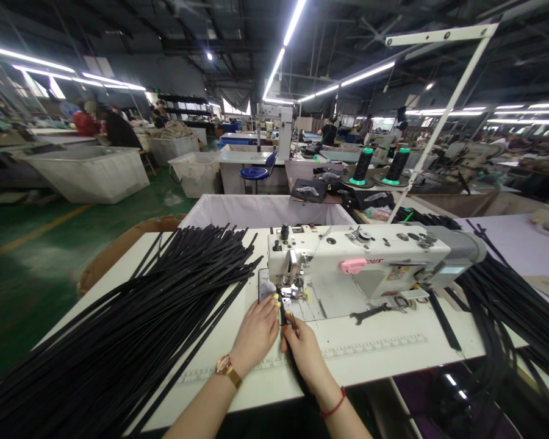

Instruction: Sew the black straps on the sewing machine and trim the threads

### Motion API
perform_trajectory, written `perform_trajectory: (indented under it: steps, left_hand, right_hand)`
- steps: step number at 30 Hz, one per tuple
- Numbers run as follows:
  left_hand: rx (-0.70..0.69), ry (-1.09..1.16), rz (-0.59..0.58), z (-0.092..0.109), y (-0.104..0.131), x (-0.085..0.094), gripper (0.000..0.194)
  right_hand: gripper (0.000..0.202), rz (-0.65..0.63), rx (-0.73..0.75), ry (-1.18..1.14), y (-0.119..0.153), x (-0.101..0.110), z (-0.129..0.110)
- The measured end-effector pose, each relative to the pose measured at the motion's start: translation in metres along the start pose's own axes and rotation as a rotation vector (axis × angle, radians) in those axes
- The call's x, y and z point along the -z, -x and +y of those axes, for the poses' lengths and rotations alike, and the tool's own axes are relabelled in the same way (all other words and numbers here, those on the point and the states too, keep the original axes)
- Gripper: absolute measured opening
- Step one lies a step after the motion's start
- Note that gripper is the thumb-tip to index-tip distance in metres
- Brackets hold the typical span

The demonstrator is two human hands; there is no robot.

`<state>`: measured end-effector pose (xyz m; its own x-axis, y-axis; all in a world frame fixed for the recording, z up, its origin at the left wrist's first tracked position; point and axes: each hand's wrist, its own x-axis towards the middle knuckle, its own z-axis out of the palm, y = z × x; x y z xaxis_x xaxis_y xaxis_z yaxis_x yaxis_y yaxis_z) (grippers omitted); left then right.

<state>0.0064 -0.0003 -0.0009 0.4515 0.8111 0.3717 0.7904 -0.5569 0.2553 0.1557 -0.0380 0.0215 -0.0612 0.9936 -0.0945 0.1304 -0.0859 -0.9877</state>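
Note:
A narrow black strap runs from below the table edge up to the presser foot of a white sewing machine. My left hand lies flat beside the strap, fingers stretched out, fingertips touching the strap close to the foot. Curled round the strap just below is my right hand. A thin dark tool, perhaps snips or tweezers, shows at its fingers; its lower part is hidden. The needle point is too small to make out.
A large heap of black straps covers the table's left, and more straps hang on the right. A wrench lies under the machine arm. A ruler strip runs along the front. Thread cones stand behind; people work far off.

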Motion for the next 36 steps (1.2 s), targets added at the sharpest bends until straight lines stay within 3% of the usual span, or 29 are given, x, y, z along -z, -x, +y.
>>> perform_trajectory:
  steps: [8,16,30,36]
  left_hand:
    - [-0.009,0.001,-0.002,-0.001,-0.001,-0.001,0.038]
    - [0.0,-0.015,-0.02,-0.001,-0.001,0.0,0.038]
    - [0.012,-0.017,-0.012,0.002,0.0,0.001,0.039]
    - [0.019,-0.007,-0.012,0.003,-0.001,0.002,0.038]
  right_hand:
    - [0.02,-0.004,0.014,-0.002,0.002,0.001,-0.002]
    - [0.037,0.017,-0.027,-0.007,0.0,0.001,0.004]
    - [0.031,0.022,-0.018,0.0,0.011,0.004,-0.002]
    - [0.038,-0.044,-0.036,0.043,0.022,0.012,-0.006]
